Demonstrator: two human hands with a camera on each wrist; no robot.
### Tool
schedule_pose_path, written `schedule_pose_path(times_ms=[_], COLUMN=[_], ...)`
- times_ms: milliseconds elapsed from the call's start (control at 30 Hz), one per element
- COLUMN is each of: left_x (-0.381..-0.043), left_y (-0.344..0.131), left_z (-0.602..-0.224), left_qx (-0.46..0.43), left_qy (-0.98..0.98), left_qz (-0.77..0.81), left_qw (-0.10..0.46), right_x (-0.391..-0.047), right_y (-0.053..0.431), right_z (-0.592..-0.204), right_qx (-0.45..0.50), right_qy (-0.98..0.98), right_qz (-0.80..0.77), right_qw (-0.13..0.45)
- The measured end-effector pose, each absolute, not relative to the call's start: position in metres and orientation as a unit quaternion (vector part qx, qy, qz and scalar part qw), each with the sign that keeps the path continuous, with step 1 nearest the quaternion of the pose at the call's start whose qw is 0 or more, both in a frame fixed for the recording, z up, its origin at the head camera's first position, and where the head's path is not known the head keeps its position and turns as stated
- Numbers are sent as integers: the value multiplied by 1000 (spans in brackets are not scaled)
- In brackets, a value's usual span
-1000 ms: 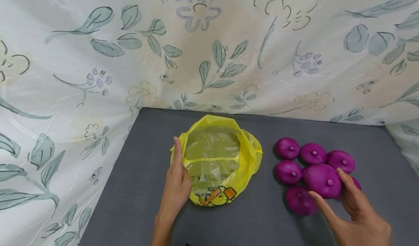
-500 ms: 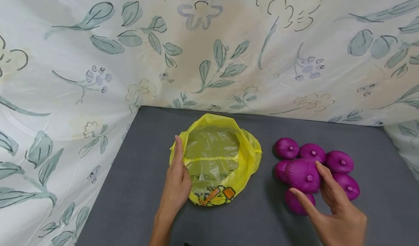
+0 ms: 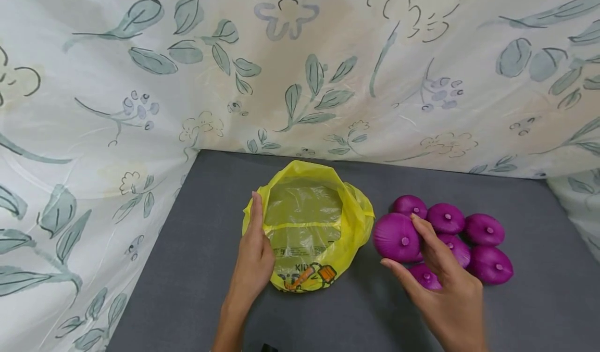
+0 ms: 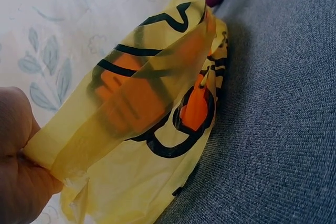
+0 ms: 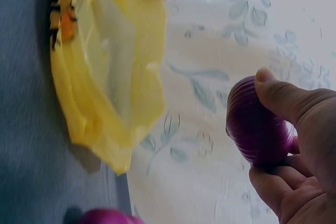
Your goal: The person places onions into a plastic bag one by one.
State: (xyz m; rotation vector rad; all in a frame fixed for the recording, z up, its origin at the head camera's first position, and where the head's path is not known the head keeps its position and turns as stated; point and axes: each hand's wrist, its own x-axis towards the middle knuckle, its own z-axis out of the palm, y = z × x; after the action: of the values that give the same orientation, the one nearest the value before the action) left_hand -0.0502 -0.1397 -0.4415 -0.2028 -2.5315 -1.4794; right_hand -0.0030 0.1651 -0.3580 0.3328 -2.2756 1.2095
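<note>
A yellow plastic bag (image 3: 357, 227) stands with its wide mouth facing up, printed with an orange and black picture on its front. My left hand (image 3: 253, 261) is at the bag's left rim; in the left wrist view that hand (image 4: 21, 166) pinches the yellow film. Between thumb and fingers, my right hand (image 3: 447, 289) holds a purple onion (image 3: 395, 237) above the table, just right of the bag. The right wrist view shows fine ridges on this onion (image 5: 254, 124). Below and behind it sit several more purple onions (image 3: 485, 229), some partly hidden by the right hand.
The dark grey tabletop (image 3: 187, 268) lies under everything. A pale cloth with leaf and flower prints (image 3: 323, 107) hangs along the back and the left side. At the bottom edge a small black object (image 3: 269, 348) pokes into view.
My right hand has carried the held onion leftward, from above the other onions toward the bag's right side. The left hand and the bag have stayed in place.
</note>
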Motion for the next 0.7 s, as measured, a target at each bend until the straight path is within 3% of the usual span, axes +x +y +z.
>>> schedule_pose_path(times_ms=[300,533,700], left_x=[-50,-50,-49], left_y=[-141,-142,-144], left_z=[-443,-443,-443], left_qx=[-69,-72,-75], left_qy=[-860,-862,-862], left_qz=[-497,-492,-491], left_qw=[92,97,100], right_x=[-19,-30,-38], right_y=[152,142,133], right_z=[-354,-348,-345], right_qx=[148,137,166], right_qy=[-835,-843,-826], right_qz=[455,469,481], right_qw=[272,226,243])
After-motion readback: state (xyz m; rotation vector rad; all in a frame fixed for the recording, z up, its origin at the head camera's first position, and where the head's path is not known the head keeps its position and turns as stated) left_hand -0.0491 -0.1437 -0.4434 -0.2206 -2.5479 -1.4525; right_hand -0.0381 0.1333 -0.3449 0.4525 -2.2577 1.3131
